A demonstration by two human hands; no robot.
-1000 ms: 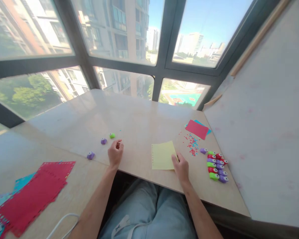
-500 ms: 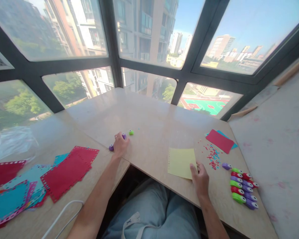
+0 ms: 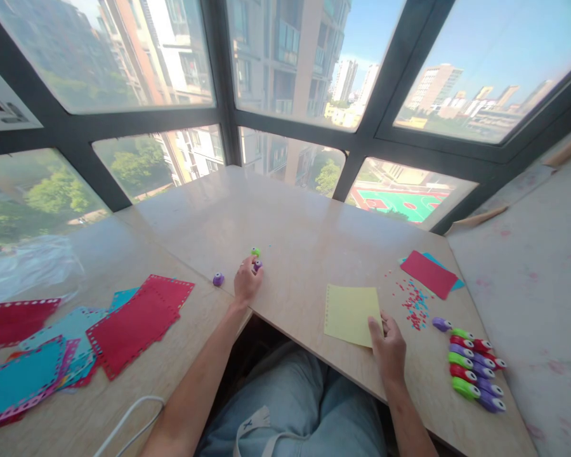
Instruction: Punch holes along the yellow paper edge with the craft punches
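My left hand (image 3: 247, 281) is closed on a small purple craft punch (image 3: 257, 266) with an eye on it, over the table's middle. A green punch (image 3: 255, 252) sits just beyond my fingers; whether they touch it I cannot tell. Another purple punch (image 3: 218, 279) rests on the table to the left of that hand. My right hand (image 3: 389, 343) pinches the right edge of a yellow sheet of paper (image 3: 351, 311), thumb on top. Small holes run down the sheet's left edge.
Red sheets with punched edges (image 3: 137, 320) and blue sheets (image 3: 23, 374) lie at left, near a clear plastic bag (image 3: 33, 266) and a white cable (image 3: 128, 412). At right are red and blue paper bits (image 3: 416, 304), a red card (image 3: 429, 274) and several punches (image 3: 466, 387).
My left hand has moved right and slightly nearer with a purple punch, which now sits close to the green one. The right hand still holds the yellow paper; the whole view shifted slightly.
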